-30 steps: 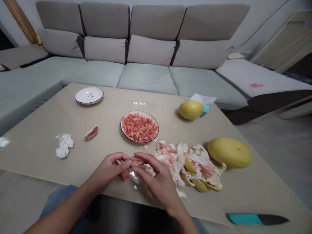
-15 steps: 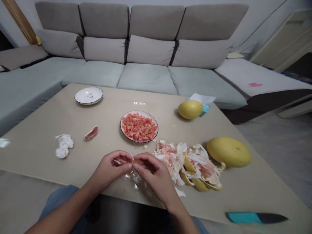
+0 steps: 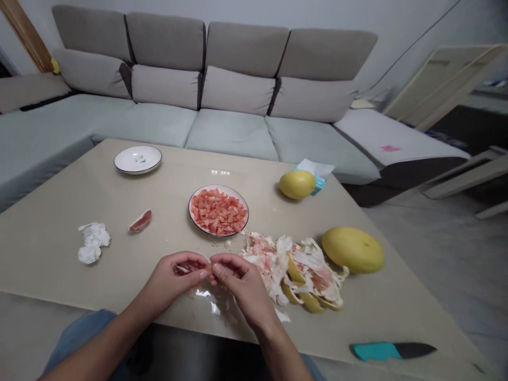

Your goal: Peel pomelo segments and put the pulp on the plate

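My left hand [image 3: 174, 278] and my right hand [image 3: 238, 280] meet just above the near edge of the beige table [image 3: 59, 211]. Both pinch a small pink pomelo piece [image 3: 209, 266] between their fingertips; most of it is hidden by the fingers. Just beyond the hands stands a white plate [image 3: 218, 210] heaped with pink pomelo chunks. To the right of my right hand lies a pile of peel and white pith [image 3: 296, 270].
Two whole yellow pomelos [image 3: 352, 250] [image 3: 297, 184] lie at the right. A teal-handled knife [image 3: 392, 350] rests near the front right edge. A pomelo wedge [image 3: 140, 220], a crumpled tissue [image 3: 91, 242] and a second white plate [image 3: 137, 159] are on the left. A grey sofa stands behind.
Both hands have drawn closer together and their fingers curled tighter around the pomelo piece, hiding more of it. The camera has shifted, so everything sits a little further left.
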Demonstrator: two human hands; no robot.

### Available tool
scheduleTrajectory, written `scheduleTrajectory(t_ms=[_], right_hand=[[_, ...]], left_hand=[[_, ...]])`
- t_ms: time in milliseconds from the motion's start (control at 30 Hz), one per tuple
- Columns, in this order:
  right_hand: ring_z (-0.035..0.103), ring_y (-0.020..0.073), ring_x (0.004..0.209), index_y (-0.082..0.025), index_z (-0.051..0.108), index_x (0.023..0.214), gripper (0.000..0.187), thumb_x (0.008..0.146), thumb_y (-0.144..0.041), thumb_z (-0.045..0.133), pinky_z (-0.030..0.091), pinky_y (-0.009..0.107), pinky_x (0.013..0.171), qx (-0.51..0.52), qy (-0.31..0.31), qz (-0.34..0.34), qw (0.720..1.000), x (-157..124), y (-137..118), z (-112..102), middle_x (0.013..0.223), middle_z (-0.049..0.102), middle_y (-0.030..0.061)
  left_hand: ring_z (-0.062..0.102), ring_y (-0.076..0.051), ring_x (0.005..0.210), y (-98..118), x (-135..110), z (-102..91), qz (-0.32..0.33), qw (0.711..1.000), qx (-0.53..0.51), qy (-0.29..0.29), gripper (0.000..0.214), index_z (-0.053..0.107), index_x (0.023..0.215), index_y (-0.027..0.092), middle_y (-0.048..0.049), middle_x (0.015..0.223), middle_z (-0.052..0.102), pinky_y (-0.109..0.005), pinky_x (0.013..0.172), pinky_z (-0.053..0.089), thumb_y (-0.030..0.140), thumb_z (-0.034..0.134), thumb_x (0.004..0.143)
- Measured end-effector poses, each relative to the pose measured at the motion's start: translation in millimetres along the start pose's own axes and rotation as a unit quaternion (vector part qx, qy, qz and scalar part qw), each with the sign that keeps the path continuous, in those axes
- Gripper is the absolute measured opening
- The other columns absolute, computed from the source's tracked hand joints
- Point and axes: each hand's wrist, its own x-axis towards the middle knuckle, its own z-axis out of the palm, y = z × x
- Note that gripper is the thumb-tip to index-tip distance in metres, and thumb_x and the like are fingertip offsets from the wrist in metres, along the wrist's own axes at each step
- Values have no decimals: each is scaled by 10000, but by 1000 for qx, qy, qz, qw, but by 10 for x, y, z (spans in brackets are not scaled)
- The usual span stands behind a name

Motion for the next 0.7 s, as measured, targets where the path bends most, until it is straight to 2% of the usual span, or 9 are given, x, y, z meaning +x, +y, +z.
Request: scheduleTrajectory(t_ms=[233, 500, 700], right_hand=[[669, 152, 643, -192, 719, 895, 327, 685, -424, 815, 546, 291, 707, 54, 8, -3, 998, 44, 71, 54, 717, 723, 9], [692, 176, 673, -175, 709, 902, 386, 642, -430, 837, 575, 328, 737, 100, 50, 13, 994, 62, 150, 113, 722, 717, 18], [689, 179, 685, -183, 706, 908, 335, 690, -416, 808, 568, 319, 730, 56, 49, -19, 997, 62, 121, 89, 713, 716, 13]], left_hand=[[676, -189, 729, 32, 0, 7, 0, 1000, 4, 19, 249, 739, 897, 184, -48, 794, 759, -251, 654, 502, 373, 751, 737], [676, -192, 739, 22, 32, 5, 7, 999, 7, 35, 213, 739, 881, 185, -46, 796, 755, -247, 668, 498, 342, 745, 737], [679, -201, 779, 25, 42, 2, 2, 1000, 3, 13, 243, 726, 918, 176, -62, 837, 755, -261, 699, 504, 353, 736, 750]])
